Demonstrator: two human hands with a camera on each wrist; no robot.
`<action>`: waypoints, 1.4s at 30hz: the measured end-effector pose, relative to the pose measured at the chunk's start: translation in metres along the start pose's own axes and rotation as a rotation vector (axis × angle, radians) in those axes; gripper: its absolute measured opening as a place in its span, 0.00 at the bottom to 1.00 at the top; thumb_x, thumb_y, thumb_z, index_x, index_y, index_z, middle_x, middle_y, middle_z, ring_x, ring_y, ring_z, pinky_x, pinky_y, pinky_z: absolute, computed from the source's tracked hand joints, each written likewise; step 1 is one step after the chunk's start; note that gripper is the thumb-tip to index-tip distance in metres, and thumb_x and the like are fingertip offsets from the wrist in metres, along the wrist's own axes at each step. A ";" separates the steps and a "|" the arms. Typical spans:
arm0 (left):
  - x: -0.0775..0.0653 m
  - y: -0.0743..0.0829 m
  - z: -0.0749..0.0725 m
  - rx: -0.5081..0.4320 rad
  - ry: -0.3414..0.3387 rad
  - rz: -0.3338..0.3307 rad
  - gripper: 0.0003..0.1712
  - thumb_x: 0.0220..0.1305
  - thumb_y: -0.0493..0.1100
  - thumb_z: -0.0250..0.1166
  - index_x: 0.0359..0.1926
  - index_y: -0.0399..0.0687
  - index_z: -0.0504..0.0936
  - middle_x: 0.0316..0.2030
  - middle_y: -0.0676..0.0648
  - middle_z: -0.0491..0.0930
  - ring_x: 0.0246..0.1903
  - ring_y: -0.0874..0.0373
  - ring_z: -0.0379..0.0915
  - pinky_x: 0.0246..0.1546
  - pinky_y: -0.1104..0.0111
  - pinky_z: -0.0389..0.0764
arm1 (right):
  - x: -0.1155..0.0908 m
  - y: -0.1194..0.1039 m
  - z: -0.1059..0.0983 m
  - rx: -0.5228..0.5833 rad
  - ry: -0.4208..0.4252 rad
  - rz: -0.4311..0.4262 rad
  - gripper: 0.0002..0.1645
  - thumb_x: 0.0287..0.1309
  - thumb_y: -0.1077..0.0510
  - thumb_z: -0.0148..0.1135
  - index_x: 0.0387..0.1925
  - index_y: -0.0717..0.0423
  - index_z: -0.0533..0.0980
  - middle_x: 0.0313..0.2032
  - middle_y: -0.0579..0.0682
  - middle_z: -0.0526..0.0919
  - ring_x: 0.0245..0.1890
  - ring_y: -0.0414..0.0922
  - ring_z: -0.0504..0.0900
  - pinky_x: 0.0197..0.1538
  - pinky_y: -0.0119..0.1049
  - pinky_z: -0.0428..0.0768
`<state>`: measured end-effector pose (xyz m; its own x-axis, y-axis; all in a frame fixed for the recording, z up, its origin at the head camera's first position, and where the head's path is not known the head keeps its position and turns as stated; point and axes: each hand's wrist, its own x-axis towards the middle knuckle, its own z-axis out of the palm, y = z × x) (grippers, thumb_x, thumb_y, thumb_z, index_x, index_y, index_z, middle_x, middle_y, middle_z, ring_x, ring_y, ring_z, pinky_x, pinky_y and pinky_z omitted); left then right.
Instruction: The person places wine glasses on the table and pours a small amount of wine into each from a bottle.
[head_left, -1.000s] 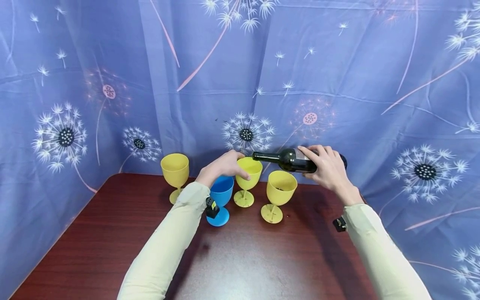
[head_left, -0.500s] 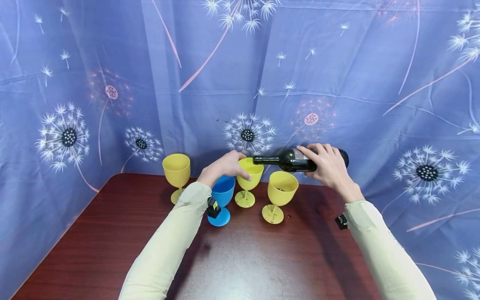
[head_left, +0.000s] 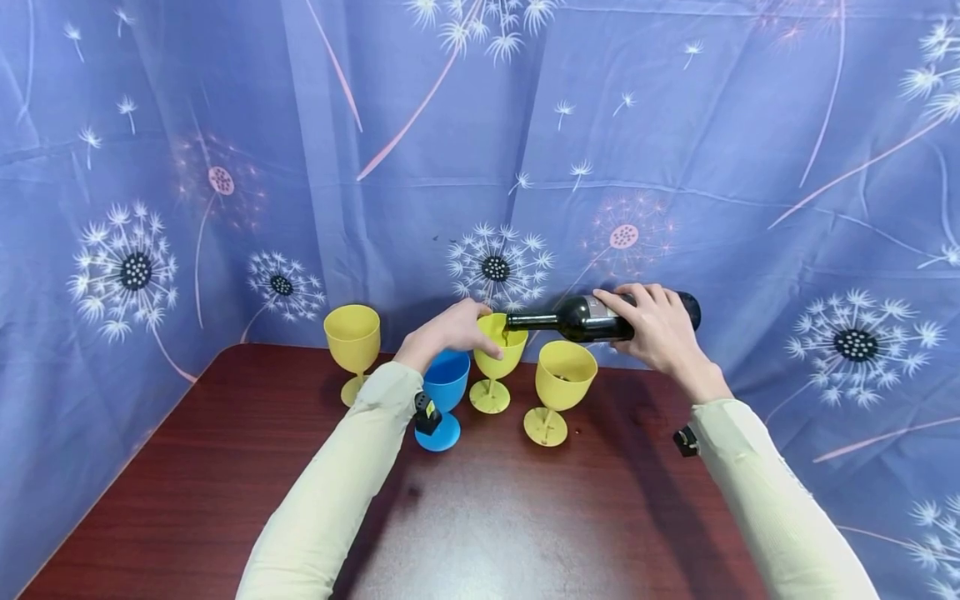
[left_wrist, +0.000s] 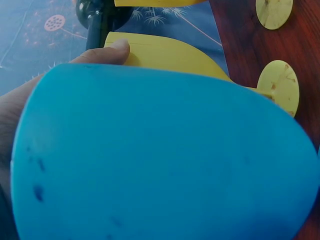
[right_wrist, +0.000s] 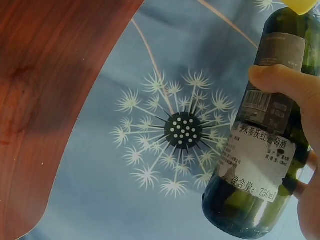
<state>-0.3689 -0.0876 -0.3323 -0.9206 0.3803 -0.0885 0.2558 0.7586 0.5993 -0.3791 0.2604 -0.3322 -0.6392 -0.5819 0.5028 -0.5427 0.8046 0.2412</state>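
My right hand (head_left: 651, 329) grips a dark green wine bottle (head_left: 585, 319) round its body, holding it nearly level with the neck to the left. Its mouth is over the rim of the middle yellow goblet (head_left: 501, 354), and a thin dark stream shows just below it. The left hand (head_left: 453, 330) holds that goblet by the bowl, thumb on the near side; the other fingers are mostly hidden. In the right wrist view the bottle (right_wrist: 265, 125) shows a white label with black print. A blue goblet (left_wrist: 165, 150) fills most of the left wrist view.
The blue goblet (head_left: 447, 387) stands just under the left wrist. One yellow goblet (head_left: 564, 377) is below the bottle, with something dark inside; another yellow goblet (head_left: 352, 342) stands at left. They share a reddish-brown table (head_left: 187, 492) backed by a blue dandelion-print cloth (head_left: 420, 150).
The bottle's mouth has dipped slightly to the goblet's rim, its base rising a little. A dark stream now shows at the mouth. My left hand stays on the goblet.
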 end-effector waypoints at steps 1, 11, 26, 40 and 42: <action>0.000 0.000 0.000 0.001 0.001 -0.002 0.50 0.53 0.54 0.75 0.73 0.42 0.64 0.70 0.42 0.67 0.63 0.48 0.68 0.64 0.54 0.74 | 0.000 0.000 0.000 -0.002 0.000 -0.002 0.57 0.33 0.47 0.83 0.69 0.38 0.68 0.57 0.56 0.75 0.53 0.63 0.72 0.58 0.63 0.69; 0.000 0.001 0.000 0.012 0.000 -0.010 0.50 0.53 0.54 0.75 0.73 0.42 0.64 0.70 0.42 0.67 0.63 0.48 0.68 0.65 0.54 0.73 | 0.002 0.000 -0.002 -0.001 0.002 -0.006 0.56 0.33 0.47 0.84 0.68 0.39 0.69 0.57 0.56 0.75 0.54 0.64 0.72 0.57 0.64 0.69; 0.001 0.001 0.000 0.025 -0.008 0.002 0.50 0.54 0.54 0.75 0.73 0.42 0.64 0.71 0.42 0.65 0.67 0.47 0.65 0.67 0.54 0.71 | 0.003 -0.002 -0.005 -0.011 0.006 -0.021 0.55 0.34 0.47 0.82 0.69 0.38 0.68 0.57 0.57 0.75 0.54 0.64 0.72 0.58 0.63 0.69; 0.000 0.002 -0.001 0.019 -0.015 -0.003 0.49 0.55 0.53 0.75 0.73 0.41 0.64 0.71 0.42 0.65 0.68 0.47 0.64 0.67 0.53 0.70 | 0.004 -0.002 -0.004 -0.015 0.004 -0.021 0.56 0.33 0.46 0.83 0.69 0.38 0.68 0.57 0.57 0.75 0.54 0.63 0.72 0.57 0.64 0.69; 0.000 0.002 -0.001 0.021 -0.016 -0.007 0.50 0.55 0.53 0.75 0.73 0.42 0.64 0.71 0.42 0.65 0.68 0.47 0.64 0.67 0.53 0.70 | 0.004 -0.002 -0.003 -0.016 -0.002 -0.017 0.55 0.34 0.46 0.83 0.69 0.38 0.69 0.57 0.57 0.75 0.54 0.63 0.72 0.57 0.64 0.69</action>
<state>-0.3689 -0.0865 -0.3300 -0.9175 0.3834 -0.1058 0.2555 0.7720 0.5820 -0.3782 0.2569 -0.3281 -0.6312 -0.5960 0.4964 -0.5452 0.7961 0.2626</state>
